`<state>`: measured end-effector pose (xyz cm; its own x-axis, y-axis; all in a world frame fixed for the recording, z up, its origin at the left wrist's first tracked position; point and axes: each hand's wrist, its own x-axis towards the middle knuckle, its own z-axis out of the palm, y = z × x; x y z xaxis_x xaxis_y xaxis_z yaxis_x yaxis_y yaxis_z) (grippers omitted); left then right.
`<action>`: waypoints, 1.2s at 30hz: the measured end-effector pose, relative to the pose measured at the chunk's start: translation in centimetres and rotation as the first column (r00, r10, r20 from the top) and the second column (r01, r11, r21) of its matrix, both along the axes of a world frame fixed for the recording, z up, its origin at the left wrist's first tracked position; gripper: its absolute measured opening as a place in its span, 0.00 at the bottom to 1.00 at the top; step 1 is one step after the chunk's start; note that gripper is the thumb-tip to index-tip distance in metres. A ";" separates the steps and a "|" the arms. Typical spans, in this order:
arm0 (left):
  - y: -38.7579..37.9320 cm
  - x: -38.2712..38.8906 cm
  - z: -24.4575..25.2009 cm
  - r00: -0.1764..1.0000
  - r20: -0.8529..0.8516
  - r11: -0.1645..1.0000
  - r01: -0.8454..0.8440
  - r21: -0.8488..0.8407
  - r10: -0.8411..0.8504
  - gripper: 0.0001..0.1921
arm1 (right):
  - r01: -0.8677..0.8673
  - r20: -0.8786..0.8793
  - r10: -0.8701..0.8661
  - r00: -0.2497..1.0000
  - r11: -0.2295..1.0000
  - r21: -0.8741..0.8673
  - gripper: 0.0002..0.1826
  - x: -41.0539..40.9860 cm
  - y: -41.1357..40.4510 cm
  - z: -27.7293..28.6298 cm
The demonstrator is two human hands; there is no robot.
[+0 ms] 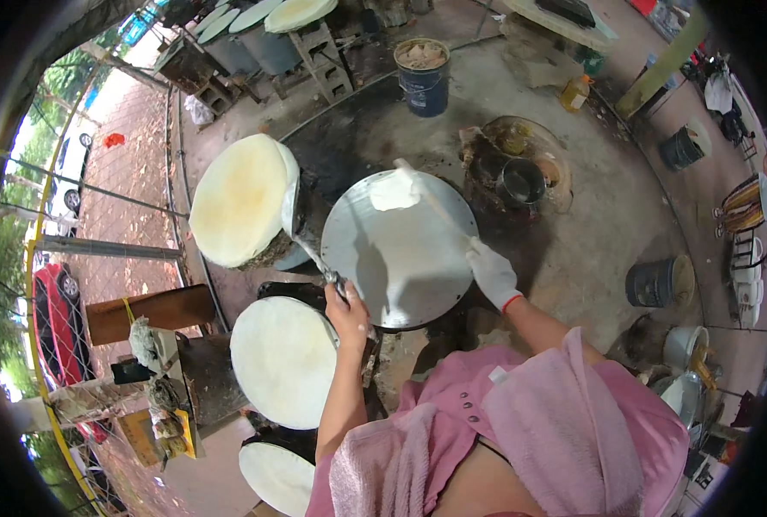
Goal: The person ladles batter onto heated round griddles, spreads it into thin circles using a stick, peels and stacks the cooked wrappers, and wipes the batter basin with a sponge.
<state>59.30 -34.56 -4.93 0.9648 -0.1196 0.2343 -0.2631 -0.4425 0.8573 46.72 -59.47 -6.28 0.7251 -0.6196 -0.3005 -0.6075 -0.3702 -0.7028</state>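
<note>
A round metal griddle plate (409, 258) lies before me with a patch of white batter (393, 194) near its far edge. My right hand (493, 271), in a white glove with a red cuff, grips a wooden batter spreader (438, 207) whose head is at the batter. My left hand (349, 316) is bare and holds the dark handle of a metal utensil (309, 245), perhaps a ladle or spatula. The utensil's head rests close to or against a stack of thin round pancakes (244, 200) left of the plate; I cannot tell whether they touch.
Nearer me on the left are a pale round sheet (284, 362) and another (277, 475). Buckets stand beyond (425, 84) and at right (658, 282). A dark pot (520, 181) sits right of the griddle. An oil bottle (575, 94) and a wire fence (131, 181) are farther off.
</note>
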 end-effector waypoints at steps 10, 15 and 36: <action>7.2 -5.3 -0.6 0.901 -0.420 0.985 0.037 -0.171 -0.107 0.09 | -0.231 0.029 0.231 0.973 0.973 0.007 0.24 2.7 -0.4 0.4; 7.1 -7.2 4.2 0.776 -0.631 0.965 -0.154 -0.212 -0.015 0.08 | -0.278 0.159 0.270 0.950 0.960 0.031 0.21 1.8 -2.1 -4.3; 1.5 -14.1 6.7 0.685 -0.666 0.904 -0.426 -0.039 0.295 0.10 | -0.642 0.269 0.591 0.761 0.747 0.173 0.22 10.2 -11.1 -2.9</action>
